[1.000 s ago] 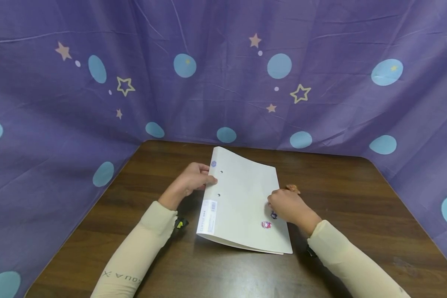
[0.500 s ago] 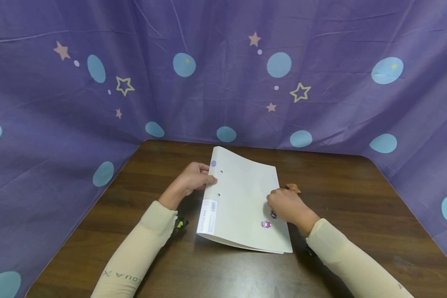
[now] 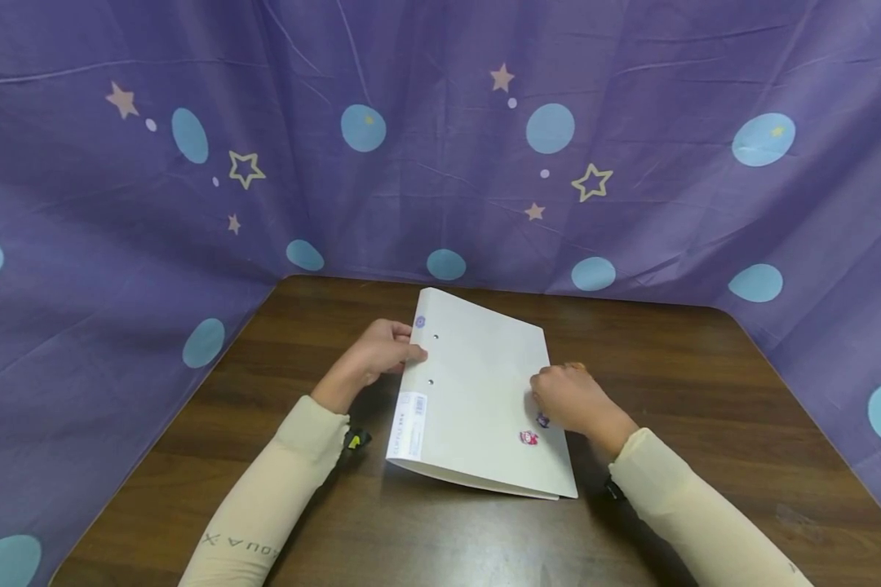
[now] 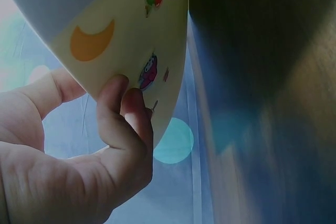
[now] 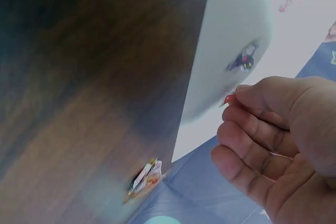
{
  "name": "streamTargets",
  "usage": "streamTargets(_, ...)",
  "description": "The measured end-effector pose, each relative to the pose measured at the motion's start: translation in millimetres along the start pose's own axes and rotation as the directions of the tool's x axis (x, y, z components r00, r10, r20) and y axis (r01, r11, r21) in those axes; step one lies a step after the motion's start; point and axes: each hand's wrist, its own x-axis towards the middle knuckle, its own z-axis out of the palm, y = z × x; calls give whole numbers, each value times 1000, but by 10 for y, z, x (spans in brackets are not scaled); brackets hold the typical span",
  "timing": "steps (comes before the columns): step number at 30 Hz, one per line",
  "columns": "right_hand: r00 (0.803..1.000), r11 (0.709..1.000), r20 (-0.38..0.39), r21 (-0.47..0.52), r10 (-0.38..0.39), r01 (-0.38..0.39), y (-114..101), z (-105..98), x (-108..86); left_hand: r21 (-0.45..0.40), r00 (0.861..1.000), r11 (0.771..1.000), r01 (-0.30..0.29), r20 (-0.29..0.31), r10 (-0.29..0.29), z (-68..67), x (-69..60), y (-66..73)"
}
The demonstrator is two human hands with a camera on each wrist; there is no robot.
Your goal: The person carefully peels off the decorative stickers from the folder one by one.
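A white file folder lies on the table, its spine towards the left. My left hand grips the spine edge, thumb on the upper cover and fingers underneath. The folder's other side shows in the left wrist view, with an orange crescent and several small stickers. Over the right part of the cover is my right hand, which pinches a tiny red sticker between thumb and index finger. Near that hand, a dark purple sticker and a pink-red sticker are on the cover.
A small heap of colourful sticker pieces lies on the brown wooden table, just beyond the right hand. A purple curtain with stars and blue spots hangs behind the table and along its sides.
My right hand has shifted slightly to the right and away from me, now hiding more of the sticker heap. The left hand keeps its grip and the folder barely moves.
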Motion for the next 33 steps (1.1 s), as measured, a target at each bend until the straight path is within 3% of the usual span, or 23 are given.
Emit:
streamTargets(8,995,989,40,108,92,-96,183,-31,-23,2,1000,1000,-3,1,3,-1,-11,16)
streamTargets(20,980,979,139,121,144,-162,350,31,-110,-7,1000,1000,-13,12,13,-2,-24,22)
streamTargets(25,982,977,135,149,130,-150,348,16,-124,-20,1000,1000,-18,17,19,1,-7,12)
streamTargets(33,994,950,110,308,17,-51,261,-51,-137,-23,1000,1000,-20,12,20,10,-15,8)
